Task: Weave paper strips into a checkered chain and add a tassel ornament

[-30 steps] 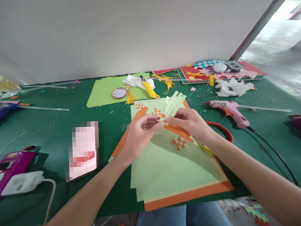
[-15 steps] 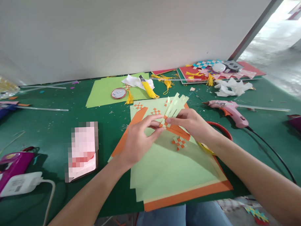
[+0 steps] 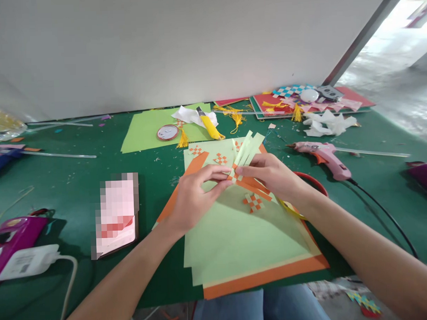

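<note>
orange and pale green paper strips cross in a small checkered weave (image 3: pixel 234 175), positioned between both hands over the upper part of the pale green sheets (image 3: pixel 219 244). the left hand (image 3: pixel 193 195) pinches the weave between thumb and forefinger at 9 o'clock. the right hand (image 3: pixel 277 174) presses its thumb at 3 o'clock; its other fingers curl behind, partly hidden. loose green strips (image 3: pixel 248 147) fan toward 1 o'clock, orange strips (image 3: pixel 254 185) toward 4 o'clock.

caution: if either pinch relaxes, the crossings may slip and gaps may open. uneven pull on one strip could skew the checks or crease the paper (thin strips would likely tear at a fold). a sweep of the right forearm could drag the finished checkered piece (image 3: pixel 253 202) at 5 o'clock. reaching toward 3 o'clock risks contact with the glue gun (image 3: pixel 325 156); whether it is hot cannot be told.
</note>
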### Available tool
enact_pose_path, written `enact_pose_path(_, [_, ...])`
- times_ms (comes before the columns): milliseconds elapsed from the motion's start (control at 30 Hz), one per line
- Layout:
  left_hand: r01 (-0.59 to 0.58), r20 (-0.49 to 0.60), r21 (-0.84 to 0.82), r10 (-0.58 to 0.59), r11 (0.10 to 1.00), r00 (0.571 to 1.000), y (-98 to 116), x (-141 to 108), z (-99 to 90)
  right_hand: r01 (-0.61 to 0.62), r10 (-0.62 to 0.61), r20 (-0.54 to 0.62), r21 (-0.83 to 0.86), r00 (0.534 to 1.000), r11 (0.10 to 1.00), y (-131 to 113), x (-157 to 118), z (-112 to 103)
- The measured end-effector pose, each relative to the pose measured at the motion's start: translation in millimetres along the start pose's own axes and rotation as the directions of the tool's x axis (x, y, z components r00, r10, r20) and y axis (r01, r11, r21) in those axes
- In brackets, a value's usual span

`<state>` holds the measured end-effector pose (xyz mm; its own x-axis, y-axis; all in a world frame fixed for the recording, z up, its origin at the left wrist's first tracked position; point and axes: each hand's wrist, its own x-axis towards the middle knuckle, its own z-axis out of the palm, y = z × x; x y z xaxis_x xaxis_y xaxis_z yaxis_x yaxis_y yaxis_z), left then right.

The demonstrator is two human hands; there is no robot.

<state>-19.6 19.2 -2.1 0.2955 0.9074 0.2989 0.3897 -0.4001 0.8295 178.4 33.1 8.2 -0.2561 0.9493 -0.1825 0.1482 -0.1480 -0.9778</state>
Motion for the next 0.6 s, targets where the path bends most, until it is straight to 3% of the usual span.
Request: enact_pose_path(600, [0.017, 0.059, -0.056, -0.014, 0.998, 0.998, -2.5, -1.9, 0.6, -0.042, 0.041, 0.065, 0.011, 0.997, 0.999, -1.2, -0.1, -1.5])
